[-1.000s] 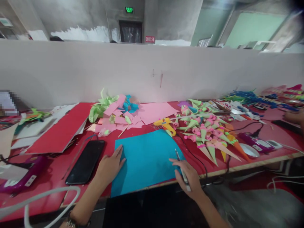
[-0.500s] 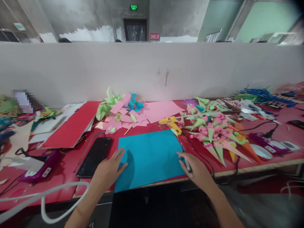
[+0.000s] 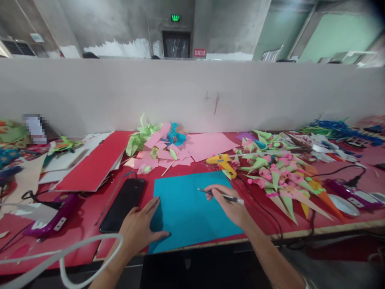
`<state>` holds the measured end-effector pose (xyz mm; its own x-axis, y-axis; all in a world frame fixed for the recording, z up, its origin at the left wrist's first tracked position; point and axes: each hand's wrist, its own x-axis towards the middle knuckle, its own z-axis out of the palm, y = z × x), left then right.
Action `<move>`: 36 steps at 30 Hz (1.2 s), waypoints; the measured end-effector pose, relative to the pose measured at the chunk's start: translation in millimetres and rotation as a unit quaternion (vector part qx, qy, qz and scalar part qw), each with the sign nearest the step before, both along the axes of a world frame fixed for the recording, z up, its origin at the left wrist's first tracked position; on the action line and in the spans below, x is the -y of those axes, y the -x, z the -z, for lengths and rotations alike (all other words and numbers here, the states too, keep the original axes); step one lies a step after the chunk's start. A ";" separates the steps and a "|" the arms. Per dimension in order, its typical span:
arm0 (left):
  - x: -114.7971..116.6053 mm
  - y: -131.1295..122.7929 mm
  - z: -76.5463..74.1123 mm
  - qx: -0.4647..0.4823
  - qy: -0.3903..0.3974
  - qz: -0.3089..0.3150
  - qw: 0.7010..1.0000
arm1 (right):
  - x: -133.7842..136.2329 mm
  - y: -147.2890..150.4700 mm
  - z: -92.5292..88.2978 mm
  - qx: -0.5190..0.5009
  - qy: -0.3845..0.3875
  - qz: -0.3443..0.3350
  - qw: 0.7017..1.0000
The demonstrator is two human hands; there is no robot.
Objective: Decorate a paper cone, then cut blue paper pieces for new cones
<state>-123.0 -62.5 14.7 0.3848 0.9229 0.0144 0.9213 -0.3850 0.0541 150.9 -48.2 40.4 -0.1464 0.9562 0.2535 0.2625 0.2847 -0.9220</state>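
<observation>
A blue sheet of paper [image 3: 186, 212] lies flat at the front edge of the red table. On its left edge rests my left hand [image 3: 144, 224], thumb and fingers spread apart. My right hand [image 3: 225, 200] is closed around a pen [image 3: 231, 198] and hovers over the right half of the sheet. The pen's tip points left, toward the middle of the paper; whether it touches is unclear. Left of the sheet is a black phone [image 3: 123, 204], close to my left hand. Behind the sheet's far right corner lies a yellow glue gun [image 3: 224, 163].
Pink paper scraps [image 3: 168, 156] and a pink sheet [image 3: 207, 145] lie behind the blue paper. Several paper cones [image 3: 279, 172] are heaped at the right. A red board [image 3: 93, 160] and purple power strips [image 3: 60, 216] flank the area. A white cable [image 3: 69, 257] loops near my left arm.
My right hand has moved left over the blue paper, and the pen now points left in a writing grip. My left hand has pressed down with its thumb spread. The view has tilted slightly.
</observation>
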 end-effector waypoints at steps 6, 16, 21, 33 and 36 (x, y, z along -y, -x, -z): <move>1.1 7.5 12.0 0.037 -0.063 0.003 0.997 | -30.4 47.5 9.9 -0.072 0.136 -0.186 0.970; 3.5 7.8 15.5 0.052 -0.077 0.013 0.996 | -41.0 75.0 43.6 -0.039 0.173 -0.282 0.943; 3.6 8.0 18.6 0.047 -0.097 0.011 0.994 | -40.5 74.9 40.6 0.014 0.144 -0.299 0.943; 1.9 6.5 24.8 0.069 -0.167 0.016 0.983 | -65.3 67.9 51.6 -0.001 0.052 -0.057 0.997; 2.1 5.8 22.5 0.069 -0.163 0.015 0.984 | -64.3 62.2 49.8 -0.010 0.065 -0.080 0.995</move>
<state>-128.8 -64.6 -7.7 0.3851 0.8489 0.3620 0.9021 -0.4290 0.0461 88.7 16.1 -9.4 -0.2949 0.9461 0.1337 0.2058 0.1995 -0.9580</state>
